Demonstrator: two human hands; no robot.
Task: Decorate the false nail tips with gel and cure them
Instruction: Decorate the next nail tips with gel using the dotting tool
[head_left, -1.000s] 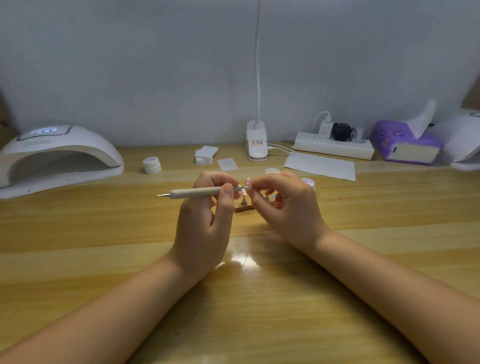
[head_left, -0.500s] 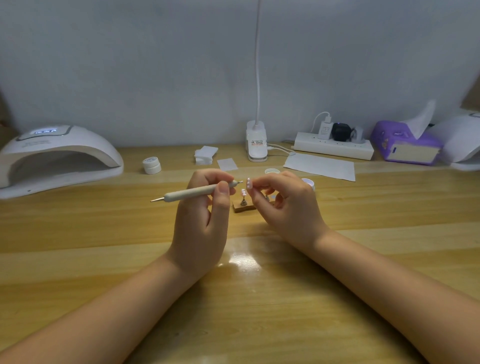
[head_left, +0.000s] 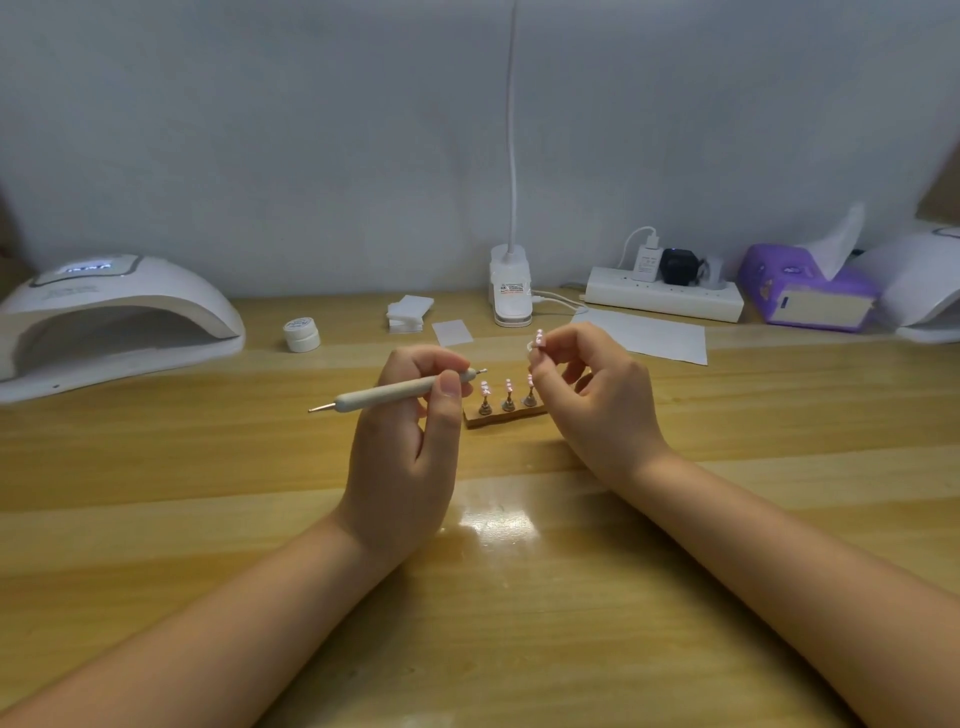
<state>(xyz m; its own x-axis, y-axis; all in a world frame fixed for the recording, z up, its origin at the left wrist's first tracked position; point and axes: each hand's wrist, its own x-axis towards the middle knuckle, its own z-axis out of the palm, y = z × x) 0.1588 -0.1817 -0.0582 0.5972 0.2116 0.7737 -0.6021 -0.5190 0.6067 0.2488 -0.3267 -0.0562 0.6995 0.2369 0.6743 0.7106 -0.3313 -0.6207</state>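
Head view, left hand (head_left: 402, 447) gripping dotting tool (head_left: 387, 393)

The right hand (head_left: 597, 395) hides the wooden stand's (head_left: 498, 415) three o'clock end. The nail tip (head_left: 540, 340) pinched in its fingers (head_left: 558, 345) is too small to read. The curing lamp (head_left: 114, 317) at nine o'clock is cut by the edge.

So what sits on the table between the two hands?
In the head view, a small wooden stand holding upright nail tips sits between the left hand and the right hand, just beyond them.
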